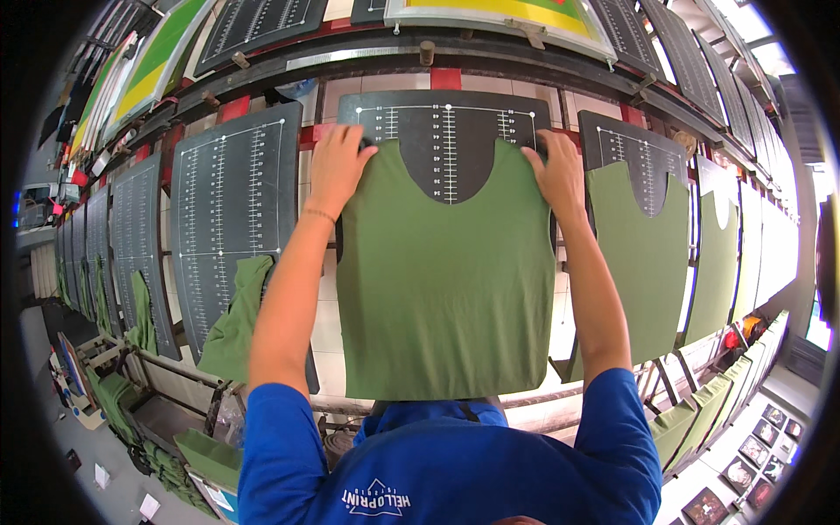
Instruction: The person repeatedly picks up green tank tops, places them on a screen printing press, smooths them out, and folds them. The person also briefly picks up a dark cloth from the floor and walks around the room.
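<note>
A green sleeveless shirt panel point(446, 289) lies spread over a dark printing board point(449, 131) in front of me. Its scooped neckline leaves the board's white ruler marks showing. My left hand point(339, 166) is at the panel's left shoulder, thumb on the cloth and fingers bent at the board's edge. At the right shoulder my right hand point(558, 171) grips the cloth in the same way, its thumb toward the neckline. Some fingertips are hidden at the board's sides. The panel hangs smooth, with faint creases near its lower right.
On the right, another board carries a flat green panel point(643, 254). On the left board point(236, 184) lies a bunched green cloth point(236, 306). Framed printing screens point(507, 19) rest beyond a dark rail point(367, 61). Green pieces point(131, 420) are heaped at lower left.
</note>
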The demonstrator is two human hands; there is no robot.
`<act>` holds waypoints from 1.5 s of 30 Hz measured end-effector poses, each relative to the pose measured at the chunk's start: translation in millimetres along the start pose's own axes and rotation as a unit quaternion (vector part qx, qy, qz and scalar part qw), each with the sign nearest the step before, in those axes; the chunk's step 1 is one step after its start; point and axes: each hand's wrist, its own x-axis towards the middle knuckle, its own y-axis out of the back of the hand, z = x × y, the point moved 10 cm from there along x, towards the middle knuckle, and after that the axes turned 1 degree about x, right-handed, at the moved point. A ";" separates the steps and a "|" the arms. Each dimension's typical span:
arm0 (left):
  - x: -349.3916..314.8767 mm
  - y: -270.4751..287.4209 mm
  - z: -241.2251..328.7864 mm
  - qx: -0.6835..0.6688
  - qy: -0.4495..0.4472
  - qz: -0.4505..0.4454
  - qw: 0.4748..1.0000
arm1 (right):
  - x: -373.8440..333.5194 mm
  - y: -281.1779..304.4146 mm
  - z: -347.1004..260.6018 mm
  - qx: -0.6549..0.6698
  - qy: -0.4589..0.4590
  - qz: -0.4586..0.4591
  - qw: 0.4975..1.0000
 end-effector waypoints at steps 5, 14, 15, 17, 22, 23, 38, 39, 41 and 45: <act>-178.7 19.6 -24.0 -0.235 0.290 -0.008 0.928 | -152.6 24.4 62.5 0.157 -0.276 -0.091 0.944; -459.3 57.9 57.8 -0.305 0.460 -0.196 0.811 | -456.6 70.9 11.2 0.280 -0.481 -0.396 0.730; -459.7 59.0 58.1 -0.305 0.448 -0.192 0.818 | -452.8 77.7 9.5 0.267 -0.472 -0.385 0.747; -462.3 62.2 57.7 -0.313 0.435 -0.179 0.825 | -449.2 93.6 6.4 0.252 -0.483 -0.348 0.763; -469.9 63.0 54.8 -0.330 0.433 -0.152 0.825 | -451.4 106.6 14.3 0.239 -0.448 -0.312 0.803; -473.1 61.4 53.0 -0.335 0.438 -0.144 0.822 | -453.9 106.4 17.0 0.243 -0.451 -0.307 0.802; -346.5 13.1 12.5 -0.495 0.464 -0.078 0.731 | -260.9 17.3 -152.9 0.042 0.226 -0.362 0.903; -327.9 8.0 3.2 -0.485 0.450 -0.085 0.746 | -249.2 -6.9 -154.0 0.015 0.288 -0.382 0.878; -299.7 10.6 -8.2 -0.457 0.437 -0.081 0.771 | -158.3 -17.1 -120.9 -0.081 0.137 -0.323 0.933; -257.6 17.5 -2.7 -0.384 0.426 -0.091 0.814 | -139.5 -47.5 -135.0 -0.083 0.080 -0.180 0.977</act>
